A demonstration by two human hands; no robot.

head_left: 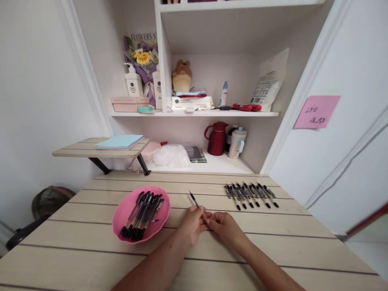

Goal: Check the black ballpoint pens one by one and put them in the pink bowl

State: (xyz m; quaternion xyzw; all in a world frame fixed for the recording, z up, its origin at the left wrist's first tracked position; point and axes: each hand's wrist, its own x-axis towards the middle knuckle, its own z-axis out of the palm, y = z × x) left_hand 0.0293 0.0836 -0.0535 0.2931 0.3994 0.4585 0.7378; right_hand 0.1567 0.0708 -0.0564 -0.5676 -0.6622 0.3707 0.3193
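Gripping one pen (193, 198) by its barrel, the left hand (192, 221) is curling its fingers closely round it, right of the bowl (123, 214). The right hand (223, 225) is pinching the same pen near its rear end, farther right of the bowl; the fingers are partly hiding that contact.

The work is apparently standing partway: one pen is undergoing handling, a batch is lying set out on the table (273, 250) well right of the bowl, and another is lying heaped inside it. The heap is seemingly remaining to be handled, though nothing is showing outright which batch is finished.

Counting: two hands, both occupied; one bowl; one held pen. The bowl pens (142, 218) are overlapping, preventing an exact count; more than half a dozen are showing. The set-out pens (245, 195) are presenting at least five black near ends, their far parts crowding together.

Behind the bowl, one riser (75, 150) is bearing paper (119, 141); farther right, one jug (216, 139) and one cup (237, 144) are standing.
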